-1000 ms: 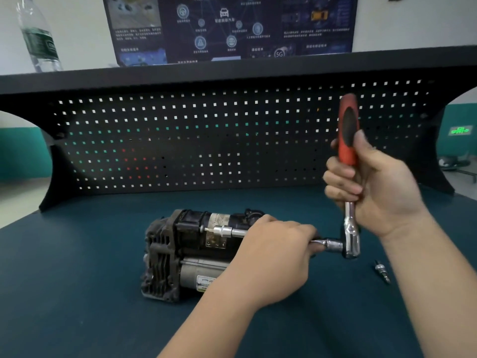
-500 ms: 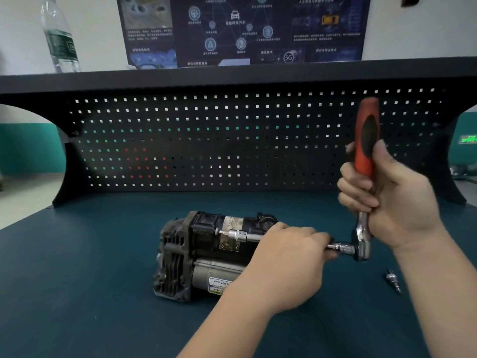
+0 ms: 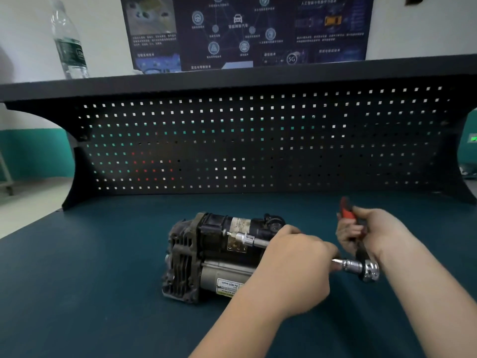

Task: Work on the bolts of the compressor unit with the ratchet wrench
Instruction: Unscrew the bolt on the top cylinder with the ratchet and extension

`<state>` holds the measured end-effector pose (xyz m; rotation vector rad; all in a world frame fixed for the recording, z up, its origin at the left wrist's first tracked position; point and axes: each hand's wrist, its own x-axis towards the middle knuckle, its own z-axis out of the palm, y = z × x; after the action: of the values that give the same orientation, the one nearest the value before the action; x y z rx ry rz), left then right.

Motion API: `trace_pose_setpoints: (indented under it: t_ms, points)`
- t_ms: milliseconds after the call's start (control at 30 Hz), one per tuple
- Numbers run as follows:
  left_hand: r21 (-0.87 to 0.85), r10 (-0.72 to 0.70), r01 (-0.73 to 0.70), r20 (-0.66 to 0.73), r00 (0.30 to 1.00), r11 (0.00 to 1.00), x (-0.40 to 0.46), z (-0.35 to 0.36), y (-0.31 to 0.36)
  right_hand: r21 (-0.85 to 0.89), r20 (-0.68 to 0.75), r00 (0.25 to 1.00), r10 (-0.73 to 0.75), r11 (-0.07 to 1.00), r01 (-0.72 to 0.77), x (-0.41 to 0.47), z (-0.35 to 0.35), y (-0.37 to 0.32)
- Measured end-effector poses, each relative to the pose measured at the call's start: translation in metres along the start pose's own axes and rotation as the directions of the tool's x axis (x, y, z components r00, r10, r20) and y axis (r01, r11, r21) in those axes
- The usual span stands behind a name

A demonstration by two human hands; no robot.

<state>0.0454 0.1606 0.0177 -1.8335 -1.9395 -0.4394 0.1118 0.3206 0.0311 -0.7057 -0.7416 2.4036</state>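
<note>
The black and grey compressor unit (image 3: 206,257) lies on its side on the dark teal bench. A ratchet wrench (image 3: 367,270) with a red and black handle reaches it through a long chrome extension bar and socket (image 3: 246,239) set against the unit's upper side. My left hand (image 3: 291,270) is wrapped around the middle of the extension bar and hides it there. My right hand (image 3: 371,233) grips the wrench handle, which points away from me, low and tilted toward the pegboard. The bolt under the socket is too small to make out.
A black pegboard (image 3: 258,140) with a shelf on top closes off the back of the bench (image 3: 90,293). A clear water bottle (image 3: 68,42) stands on the shelf at the left. A dark poster (image 3: 245,29) hangs on the wall behind.
My right hand has swung the wrench handle down from upright to low and pointing away. My left hand stays on the extension bar. The small loose part at the right is hidden now.
</note>
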Motion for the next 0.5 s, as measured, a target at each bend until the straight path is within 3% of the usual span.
trace_pose_setpoints:
  t_ms: [67,133,200,267,300,367,433,500]
  points:
    - [0.021,-0.002,0.002,0.015,1.000,1.000,0.000,0.002,0.000,-0.078,0.136,0.971,-0.195,0.975,0.207,-0.008,0.008,-0.005]
    - [0.038,-0.005,0.005,-0.001,1.000,0.999,0.002,0.001,0.001,-0.102,0.368,0.859,-0.355,0.903,0.416,-0.025,0.018,-0.015]
    - [0.003,-0.010,0.010,-0.043,0.999,1.000,0.004,-0.001,0.002,-0.092,0.610,0.711,-0.350,0.860,0.502,-0.042,0.025,-0.024]
    - [-0.065,-0.013,0.008,-0.075,0.997,0.998,0.005,-0.003,0.002,-0.098,0.723,0.617,-0.312,0.837,0.538,-0.053,0.028,-0.026]
    - [-0.078,-0.008,0.002,-0.083,0.997,0.997,0.004,-0.005,0.002,-0.107,0.715,0.620,-0.324,0.826,0.554,-0.054,0.029,-0.025]
    - [-0.071,0.004,-0.011,-0.088,0.996,0.997,0.003,-0.006,0.002,-0.123,0.574,0.736,-0.360,0.851,0.511,-0.048,0.030,-0.021]
    - [-0.078,0.007,-0.014,-0.090,0.996,0.997,0.003,-0.007,0.001,-0.084,0.297,0.921,-0.252,0.954,0.288,-0.034,0.025,-0.017]
    - [-0.095,-0.003,-0.007,-0.096,0.995,0.995,0.002,-0.008,0.002,0.014,0.090,0.993,-0.080,0.997,0.079,-0.022,0.019,-0.013]
